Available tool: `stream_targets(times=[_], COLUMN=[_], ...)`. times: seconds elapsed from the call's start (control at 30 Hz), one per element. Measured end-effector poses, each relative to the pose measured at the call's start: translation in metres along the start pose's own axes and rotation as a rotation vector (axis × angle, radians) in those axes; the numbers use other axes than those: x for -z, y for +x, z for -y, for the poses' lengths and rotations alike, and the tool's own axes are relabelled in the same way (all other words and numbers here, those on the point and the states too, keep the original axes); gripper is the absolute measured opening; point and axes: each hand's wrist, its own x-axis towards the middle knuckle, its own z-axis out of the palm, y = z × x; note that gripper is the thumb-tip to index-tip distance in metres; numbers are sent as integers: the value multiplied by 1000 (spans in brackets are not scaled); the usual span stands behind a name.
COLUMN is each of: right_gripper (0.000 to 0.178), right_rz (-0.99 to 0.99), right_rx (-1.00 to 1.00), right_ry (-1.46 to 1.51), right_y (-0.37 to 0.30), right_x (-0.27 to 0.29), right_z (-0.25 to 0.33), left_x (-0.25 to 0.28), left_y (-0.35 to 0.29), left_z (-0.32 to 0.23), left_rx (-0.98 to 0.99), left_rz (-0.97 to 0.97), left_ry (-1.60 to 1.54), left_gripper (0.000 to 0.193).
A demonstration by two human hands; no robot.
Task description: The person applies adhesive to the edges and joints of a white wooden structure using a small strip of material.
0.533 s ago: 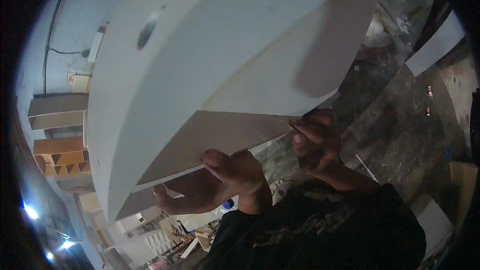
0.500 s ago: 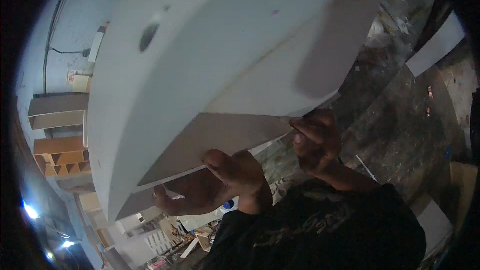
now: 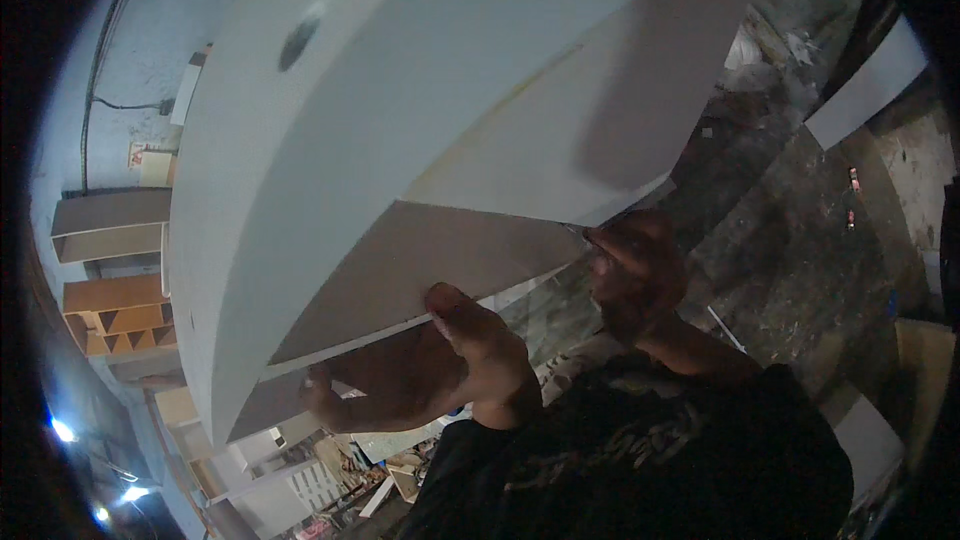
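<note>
A large white board piece (image 3: 330,140), like part of a cabinet, fills the upper middle, with a dark oval mark on its outer face. Its inner faces meet at a yellowish seam, and a greyer board (image 3: 440,255) closes the near side. My left hand (image 3: 450,365) grips that board's near edge, thumb on the inner face and fingers bent around underneath. At the right end of the same edge, my right hand (image 3: 640,275) is closed in a pinch against the corner. Whatever thin thing lies between its fingertips is too dim to make out.
Wooden shelf units (image 3: 120,315) stand along the left wall. Offcuts and scraps (image 3: 400,480) lie in a heap below left. On the stained floor (image 3: 780,250) at right are a thin white strip (image 3: 727,328) and white panels (image 3: 868,90) near the edge.
My left thumb has slid a little to the right and up along the board's edge. My right hand stays pinched at the corner, and the board piece sits slightly higher in view.
</note>
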Motion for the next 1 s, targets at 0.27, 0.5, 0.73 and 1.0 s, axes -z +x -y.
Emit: stream_targets(times=[0.27, 0.5, 0.73, 1.0], right_gripper=[28, 30, 29, 21], right_rz=[-11, -28, -16, 33], right_rx=[-6, -7, -36, 61], right_ry=[-30, -45, -61, -12], right_y=[-6, -8, -14, -4], right_x=[0, 7, 10, 27], right_z=[0, -4, -7, -2], left_x=[13, 11, -3, -16], left_y=[27, 36, 12, -5], left_z=[-6, -6, 4, 11], left_rx=[-30, -44, -66, -76], left_rz=[-84, -98, 13, 63], left_ry=[54, 82, 72, 87], left_gripper=[72, 74, 77, 80])
